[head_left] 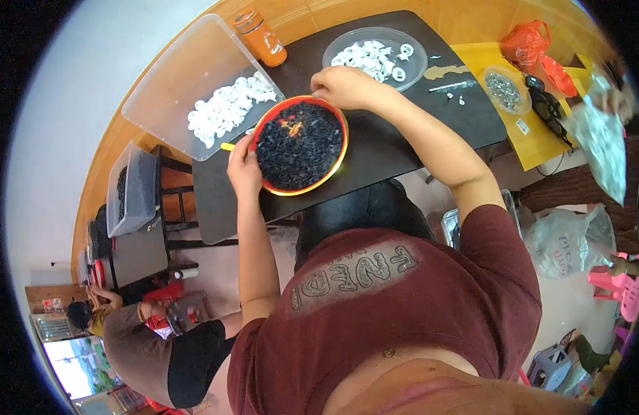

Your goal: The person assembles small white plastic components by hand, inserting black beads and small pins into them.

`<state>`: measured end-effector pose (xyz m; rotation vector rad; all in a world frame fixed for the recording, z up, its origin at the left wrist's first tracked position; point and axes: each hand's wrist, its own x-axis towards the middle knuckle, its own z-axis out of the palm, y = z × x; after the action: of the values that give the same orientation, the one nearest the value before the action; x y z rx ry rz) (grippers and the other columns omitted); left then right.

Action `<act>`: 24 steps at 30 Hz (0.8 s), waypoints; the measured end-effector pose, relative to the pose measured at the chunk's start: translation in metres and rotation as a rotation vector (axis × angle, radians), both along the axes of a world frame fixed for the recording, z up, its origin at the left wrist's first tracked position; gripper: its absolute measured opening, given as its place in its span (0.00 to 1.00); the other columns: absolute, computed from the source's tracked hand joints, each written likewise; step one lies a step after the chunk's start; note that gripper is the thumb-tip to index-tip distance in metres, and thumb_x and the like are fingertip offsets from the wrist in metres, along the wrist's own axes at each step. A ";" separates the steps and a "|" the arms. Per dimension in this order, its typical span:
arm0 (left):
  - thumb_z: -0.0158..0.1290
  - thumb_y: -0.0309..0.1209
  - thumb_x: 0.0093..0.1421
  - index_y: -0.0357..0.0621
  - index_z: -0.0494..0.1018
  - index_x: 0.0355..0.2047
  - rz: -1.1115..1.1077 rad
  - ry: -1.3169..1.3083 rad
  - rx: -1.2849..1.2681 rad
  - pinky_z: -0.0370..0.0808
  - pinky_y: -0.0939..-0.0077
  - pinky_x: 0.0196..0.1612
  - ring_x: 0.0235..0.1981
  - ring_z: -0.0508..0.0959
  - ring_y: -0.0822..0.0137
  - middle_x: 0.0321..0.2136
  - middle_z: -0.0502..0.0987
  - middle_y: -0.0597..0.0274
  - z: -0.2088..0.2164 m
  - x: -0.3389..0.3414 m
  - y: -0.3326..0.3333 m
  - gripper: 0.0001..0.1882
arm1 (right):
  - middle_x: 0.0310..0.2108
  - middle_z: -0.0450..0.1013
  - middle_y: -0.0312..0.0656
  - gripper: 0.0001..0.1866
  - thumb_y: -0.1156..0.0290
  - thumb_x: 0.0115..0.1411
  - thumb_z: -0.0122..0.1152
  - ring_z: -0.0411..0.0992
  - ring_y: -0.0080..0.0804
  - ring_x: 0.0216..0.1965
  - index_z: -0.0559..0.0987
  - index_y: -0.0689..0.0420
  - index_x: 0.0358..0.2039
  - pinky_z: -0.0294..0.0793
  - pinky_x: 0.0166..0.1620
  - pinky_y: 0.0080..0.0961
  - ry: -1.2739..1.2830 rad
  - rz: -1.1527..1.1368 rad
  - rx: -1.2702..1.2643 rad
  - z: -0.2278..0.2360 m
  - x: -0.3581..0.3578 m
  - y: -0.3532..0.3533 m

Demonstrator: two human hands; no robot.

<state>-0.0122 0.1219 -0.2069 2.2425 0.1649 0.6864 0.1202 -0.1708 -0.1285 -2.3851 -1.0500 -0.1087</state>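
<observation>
A round red tray with a yellow rim point(336, 162) sits on the dark table point(388, 149), filled with many small black pieces point(302, 149). My left hand point(243, 166) grips the tray's near-left rim. My right hand point(343, 86) clasps its far-right rim. Both hands hold the tray from opposite sides. A few orange bits lie among the black pieces near the tray's far side.
A clear plastic bin point(195, 76) holds white ring-shaped parts point(226, 107) at the left. A clear round bowl point(376, 55) of the same white parts stands behind the tray. An orange bottle point(260, 36) is at the back. Another person point(146, 342) sits lower left.
</observation>
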 end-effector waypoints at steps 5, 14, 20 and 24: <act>0.48 0.15 0.59 0.38 0.77 0.49 -0.076 -0.031 -0.077 0.69 0.71 0.58 0.53 0.75 0.61 0.50 0.77 0.54 -0.018 -0.001 0.036 0.19 | 0.40 0.79 0.50 0.12 0.67 0.54 0.62 0.77 0.48 0.44 0.82 0.58 0.38 0.77 0.45 0.42 -0.054 -0.203 -0.226 0.013 -0.010 -0.040; 0.47 0.14 0.59 0.38 0.76 0.50 -0.040 -0.003 -0.116 0.69 0.72 0.57 0.52 0.76 0.63 0.49 0.77 0.55 -0.021 -0.010 0.058 0.19 | 0.43 0.79 0.48 0.13 0.73 0.55 0.58 0.79 0.44 0.45 0.84 0.58 0.40 0.79 0.44 0.40 -0.007 -0.223 -0.473 0.005 -0.006 -0.035; 0.46 0.14 0.58 0.37 0.77 0.50 0.099 0.007 -0.037 0.69 0.72 0.56 0.50 0.77 0.64 0.47 0.79 0.57 -0.014 -0.025 0.071 0.20 | 0.38 0.79 0.47 0.09 0.72 0.54 0.58 0.80 0.46 0.40 0.84 0.55 0.35 0.79 0.39 0.43 -0.167 -0.231 -0.339 -0.023 0.029 -0.009; 0.44 0.13 0.59 0.33 0.75 0.51 0.151 -0.019 -0.206 0.71 0.74 0.54 0.48 0.77 0.66 0.48 0.79 0.54 -0.014 -0.025 0.065 0.20 | 0.45 0.75 0.49 0.15 0.72 0.55 0.59 0.77 0.49 0.45 0.80 0.56 0.44 0.79 0.42 0.43 -0.144 -0.201 -0.148 -0.030 0.032 -0.007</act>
<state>-0.0374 0.1871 -0.2211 2.0399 0.3817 0.7361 0.1519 -0.1781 -0.1585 -2.6465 -0.9062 -0.2876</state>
